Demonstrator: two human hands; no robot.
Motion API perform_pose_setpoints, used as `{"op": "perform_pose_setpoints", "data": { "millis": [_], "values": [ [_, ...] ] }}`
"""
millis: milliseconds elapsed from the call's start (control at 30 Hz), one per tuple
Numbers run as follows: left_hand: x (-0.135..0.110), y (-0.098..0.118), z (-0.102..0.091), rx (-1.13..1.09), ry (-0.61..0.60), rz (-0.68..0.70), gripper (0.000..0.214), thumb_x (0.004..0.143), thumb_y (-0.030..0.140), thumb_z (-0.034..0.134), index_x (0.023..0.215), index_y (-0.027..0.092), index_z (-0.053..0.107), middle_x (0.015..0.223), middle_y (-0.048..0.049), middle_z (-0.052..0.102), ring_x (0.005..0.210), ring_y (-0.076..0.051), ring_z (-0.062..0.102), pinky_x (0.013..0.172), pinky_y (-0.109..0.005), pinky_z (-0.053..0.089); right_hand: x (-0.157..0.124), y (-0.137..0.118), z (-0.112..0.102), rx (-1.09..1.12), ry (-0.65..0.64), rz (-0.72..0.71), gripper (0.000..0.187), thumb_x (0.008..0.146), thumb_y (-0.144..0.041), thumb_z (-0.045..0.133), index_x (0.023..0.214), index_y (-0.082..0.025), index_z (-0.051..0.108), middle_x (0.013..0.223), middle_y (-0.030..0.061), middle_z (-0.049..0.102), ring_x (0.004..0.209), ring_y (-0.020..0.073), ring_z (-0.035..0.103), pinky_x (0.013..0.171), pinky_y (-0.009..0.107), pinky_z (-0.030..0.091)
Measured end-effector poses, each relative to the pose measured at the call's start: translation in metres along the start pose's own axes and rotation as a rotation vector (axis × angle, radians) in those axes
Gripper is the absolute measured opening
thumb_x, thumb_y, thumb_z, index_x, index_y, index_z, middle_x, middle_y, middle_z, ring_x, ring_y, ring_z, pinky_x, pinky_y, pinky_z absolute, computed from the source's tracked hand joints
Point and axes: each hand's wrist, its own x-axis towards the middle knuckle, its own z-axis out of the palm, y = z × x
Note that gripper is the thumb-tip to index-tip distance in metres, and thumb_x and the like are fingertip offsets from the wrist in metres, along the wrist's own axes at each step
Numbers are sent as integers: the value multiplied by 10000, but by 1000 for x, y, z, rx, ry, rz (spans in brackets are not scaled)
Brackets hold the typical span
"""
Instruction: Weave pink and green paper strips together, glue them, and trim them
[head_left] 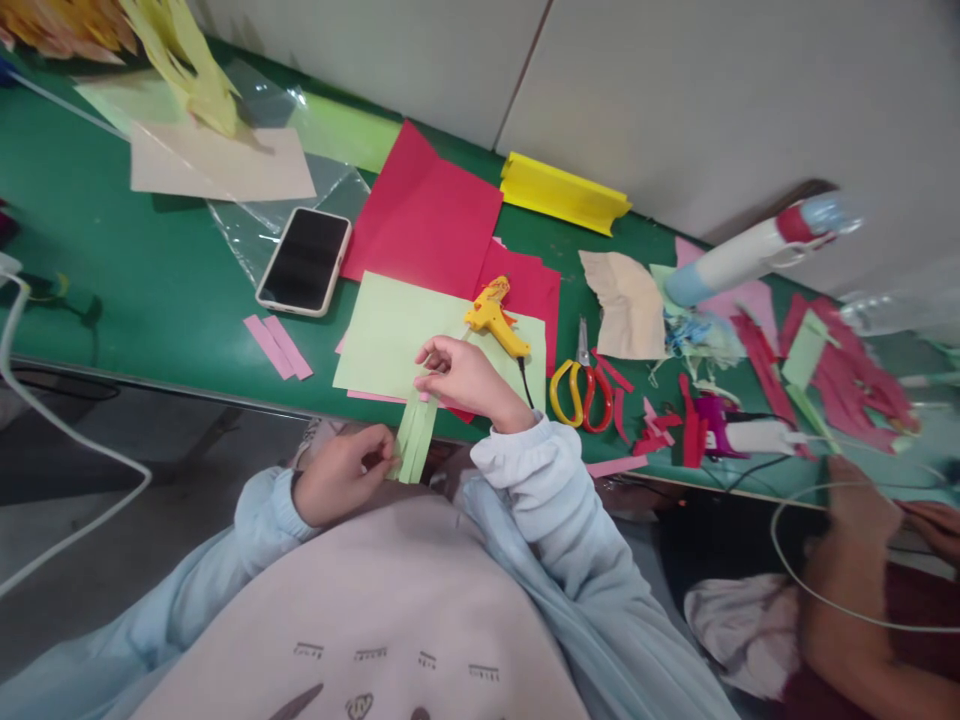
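A pale green paper piece (414, 440), cut into lengthwise strips, hangs at the table's front edge, close to my body. My right hand (472, 382) pinches its upper end between thumb and finger, where a small bit of pink shows. My left hand (346, 474) is closed at the lower left edge of the strips, fingertips on the paper. Just beyond my right hand, a yellow glue gun (496, 316) lies on a light green sheet (390, 325). Scissors (581, 385) with yellow and red handles rest to the right.
Red sheets (431, 210), a phone (304, 260) and pink strips (277, 347) lie on the green table (172, 280). A yellow plastic holder (562, 193) stands by the wall. Rightward are red scraps, a bottle (750, 255) and a co-worker's arm (847, 590). A white cable (90, 440) hangs left.
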Motion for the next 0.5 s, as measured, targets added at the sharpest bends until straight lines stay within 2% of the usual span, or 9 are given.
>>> {"op": "perform_pose_setpoints", "data": {
  "millis": [233, 500],
  "values": [
    [2, -3, 2, -77, -5, -19, 96, 819, 227, 523, 739, 203, 477, 631, 55, 557, 560, -85, 493, 554, -198, 398, 3, 4, -2, 13, 2, -53, 188, 685, -234, 673, 851, -183, 601, 776, -15, 594, 740, 130, 577, 699, 272, 481],
    [2, -1, -2, -35, 4, -65, 139, 855, 315, 516, 771, 206, 494, 648, 44, 590, 565, -95, 544, 560, -207, 419, 2, -1, -6, 128, -57, -23, 168, 696, -286, 690, 798, -156, 658, 749, -3, 617, 725, 132, 592, 685, 272, 492]
  ]
}}
